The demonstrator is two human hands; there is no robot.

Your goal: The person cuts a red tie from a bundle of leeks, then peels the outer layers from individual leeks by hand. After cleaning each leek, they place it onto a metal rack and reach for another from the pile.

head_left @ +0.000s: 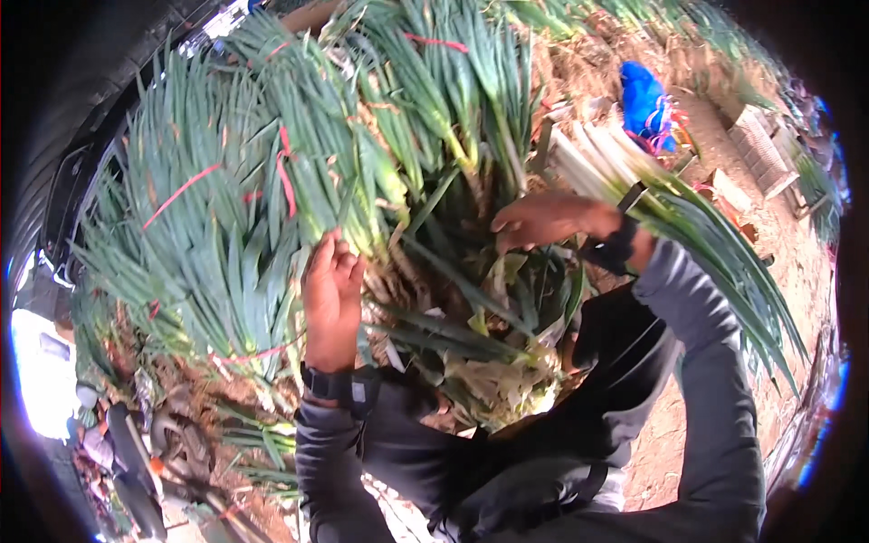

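My left hand [333, 288] is raised beside a large bundle of long green onions [321, 149], its fingers curled and pressed together. Anything small between those fingertips cannot be made out. My right hand [549, 220] reaches in from the right over the dark gap between the bundles. Its fingers are loosely bent and apart from the thumb, and nothing shows in them. Below both hands, loose leaves and peeled pale skins [507, 380] lie between my legs. Behind my right wrist rests a cleaned bunch of green onions [715, 235], white stems toward the far side.
More tied bundles [186, 217] with red ties fill the left and far side. A bright blue bag or cloth [644, 100] lies on the dirt at far right, near a pale slatted piece [762, 149]. At lower left stands a motorbike or similar vehicle [136, 452].
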